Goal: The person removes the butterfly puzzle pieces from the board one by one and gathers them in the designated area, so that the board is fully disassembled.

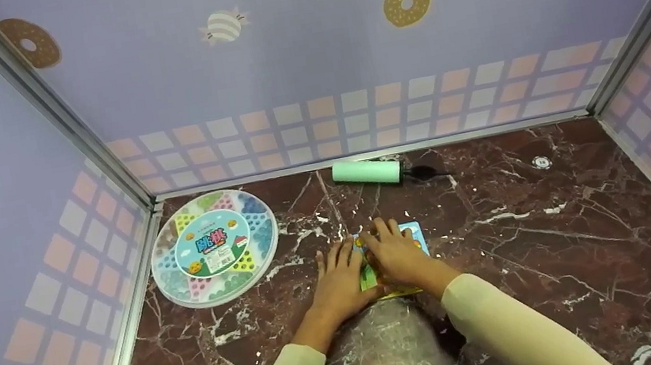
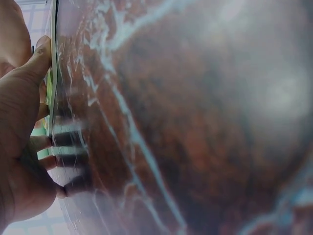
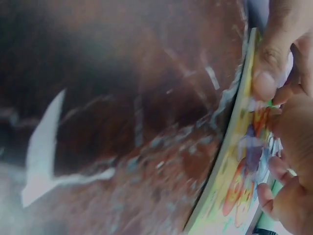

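Observation:
A flat, brightly printed board (image 1: 415, 233), light blue at the far end with a yellow near edge, lies on the marbled surface under both hands. My left hand (image 1: 338, 281) rests at its left side, fingers spread forward and the thumb along the near edge. Over the board's middle, my right hand (image 1: 399, 255) touches the print with its fingertips. In the right wrist view, the right thumb (image 3: 265, 81) lies on the board's yellow border (image 3: 222, 186), and the other fingers bend lightly onto the picture. The hands cover much of the print.
A round Chinese checkers set (image 1: 267, 244) in a clear case stands at the left. Near the back wall lies a mint-green hand pump (image 1: 366, 173) with a black nozzle. A small round chip (image 1: 541, 162) is at the far right. Patterned walls enclose three sides.

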A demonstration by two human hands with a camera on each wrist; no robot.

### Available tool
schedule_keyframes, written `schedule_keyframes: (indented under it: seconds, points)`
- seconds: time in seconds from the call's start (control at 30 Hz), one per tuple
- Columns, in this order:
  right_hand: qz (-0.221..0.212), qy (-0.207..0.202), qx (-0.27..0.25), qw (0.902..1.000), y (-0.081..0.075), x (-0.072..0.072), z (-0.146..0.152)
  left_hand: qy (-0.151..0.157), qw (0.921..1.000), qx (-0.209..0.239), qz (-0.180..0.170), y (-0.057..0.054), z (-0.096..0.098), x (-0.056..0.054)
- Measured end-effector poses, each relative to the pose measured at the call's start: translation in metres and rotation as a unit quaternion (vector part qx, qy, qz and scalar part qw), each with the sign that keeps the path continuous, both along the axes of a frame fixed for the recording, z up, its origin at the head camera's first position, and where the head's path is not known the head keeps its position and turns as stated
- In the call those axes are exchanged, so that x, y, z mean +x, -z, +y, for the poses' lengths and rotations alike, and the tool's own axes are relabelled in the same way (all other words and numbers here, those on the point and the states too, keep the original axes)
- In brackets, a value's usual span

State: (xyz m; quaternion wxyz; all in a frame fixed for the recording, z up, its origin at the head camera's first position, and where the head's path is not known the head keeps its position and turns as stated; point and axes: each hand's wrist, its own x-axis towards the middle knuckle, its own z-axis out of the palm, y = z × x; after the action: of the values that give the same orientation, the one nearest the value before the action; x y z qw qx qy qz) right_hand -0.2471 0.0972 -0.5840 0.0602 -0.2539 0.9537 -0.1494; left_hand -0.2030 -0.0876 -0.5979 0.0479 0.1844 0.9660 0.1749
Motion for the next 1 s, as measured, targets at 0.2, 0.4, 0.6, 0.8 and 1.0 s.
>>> schedule_keyframes:
  seconds: [0.2,0.4,0.6,0.8,1.0]
  points:
    - [0.025,-0.001,-0.005,0.9997,0.003,0.000,0.014,-0.001,0.9998,0.018,0.001,0.001,0.000,0.000]
    - [0.046,0.020,-0.028,0.9984,0.002,-0.005,0.036,0.000,0.9994,0.035,0.003,0.004,0.000,0.000]
    - [0.057,0.035,-0.044,0.9968,0.002,-0.009,0.060,0.001,0.9990,0.043,0.007,0.002,0.000,0.001]
    - [0.070,0.040,-0.039,0.9960,0.000,-0.009,0.079,0.002,0.9986,0.052,0.001,0.002,-0.001,-0.001]
    - [0.089,0.048,-0.042,0.9940,0.004,-0.010,0.099,0.003,0.9982,0.061,0.003,0.005,-0.002,-0.002]
